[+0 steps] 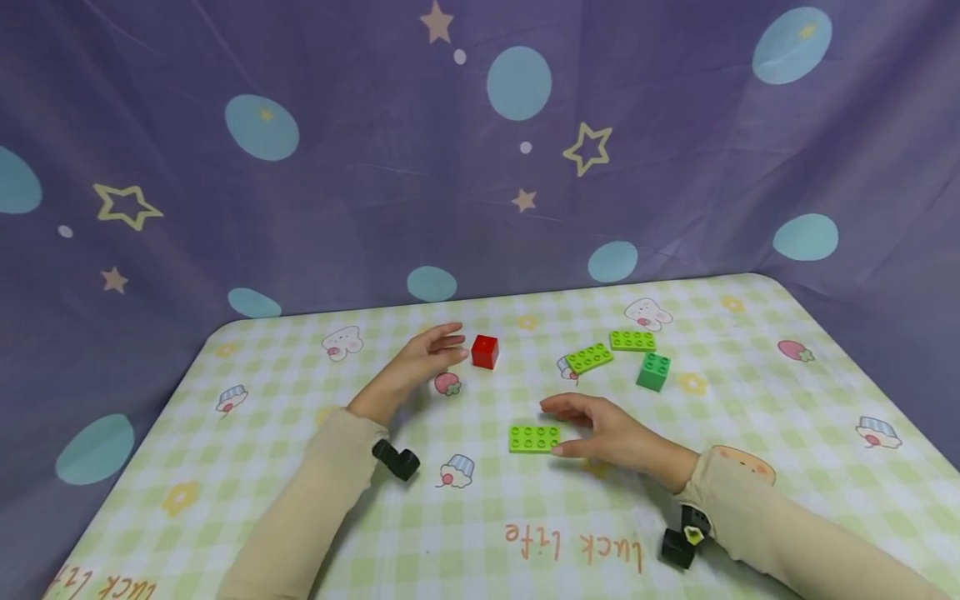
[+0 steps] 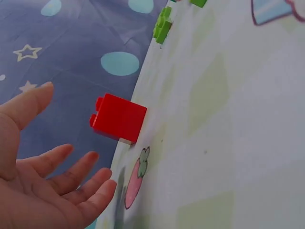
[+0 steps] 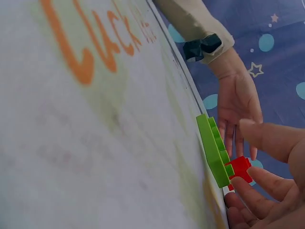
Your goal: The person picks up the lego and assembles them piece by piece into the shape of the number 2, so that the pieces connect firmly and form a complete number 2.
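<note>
The left hand (image 1: 416, 360) has its fingers parted, the red block (image 1: 485, 352) just beside them at 3 o'clock in the head view. The right hand (image 1: 611, 429) curves loosely, thumb and fingers apart, the nearest lime brick (image 1: 533, 439) at its 9 o'clock, contact unclear.

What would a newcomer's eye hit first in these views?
Probably the red block, vivid on the pale checked tablecloth, beside the left hand. Next, the nearest light-green brick, by the right hand. Behind, the purple backdrop fills the head view's upper half.
</note>
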The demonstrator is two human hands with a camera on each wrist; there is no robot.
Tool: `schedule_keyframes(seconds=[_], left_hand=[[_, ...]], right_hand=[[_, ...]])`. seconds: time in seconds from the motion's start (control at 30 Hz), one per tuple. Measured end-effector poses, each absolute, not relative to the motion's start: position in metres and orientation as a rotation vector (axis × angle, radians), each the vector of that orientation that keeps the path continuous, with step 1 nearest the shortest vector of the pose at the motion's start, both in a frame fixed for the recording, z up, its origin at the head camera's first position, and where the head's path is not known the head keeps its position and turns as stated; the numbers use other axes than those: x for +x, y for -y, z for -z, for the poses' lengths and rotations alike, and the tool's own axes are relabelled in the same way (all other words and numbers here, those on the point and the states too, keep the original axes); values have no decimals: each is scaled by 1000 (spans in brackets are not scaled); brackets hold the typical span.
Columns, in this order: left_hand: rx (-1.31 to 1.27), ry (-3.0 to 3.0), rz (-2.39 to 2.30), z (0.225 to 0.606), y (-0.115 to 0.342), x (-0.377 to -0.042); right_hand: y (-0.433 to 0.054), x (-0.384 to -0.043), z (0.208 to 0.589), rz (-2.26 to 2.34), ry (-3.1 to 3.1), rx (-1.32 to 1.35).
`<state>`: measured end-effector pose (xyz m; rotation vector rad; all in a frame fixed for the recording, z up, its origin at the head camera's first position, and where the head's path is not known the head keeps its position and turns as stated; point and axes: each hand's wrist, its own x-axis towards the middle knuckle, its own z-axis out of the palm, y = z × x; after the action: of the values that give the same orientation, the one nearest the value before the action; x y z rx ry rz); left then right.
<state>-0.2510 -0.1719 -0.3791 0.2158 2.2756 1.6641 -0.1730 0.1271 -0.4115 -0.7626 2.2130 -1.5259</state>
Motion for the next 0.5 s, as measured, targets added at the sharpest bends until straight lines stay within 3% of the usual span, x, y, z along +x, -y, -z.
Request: schedule_keyframes(seconds=[0.5], left_hand=[[204,-2169,-1876,399,163,-267]], right_hand=[[-126,-175,415,1392,-2316,-789]])
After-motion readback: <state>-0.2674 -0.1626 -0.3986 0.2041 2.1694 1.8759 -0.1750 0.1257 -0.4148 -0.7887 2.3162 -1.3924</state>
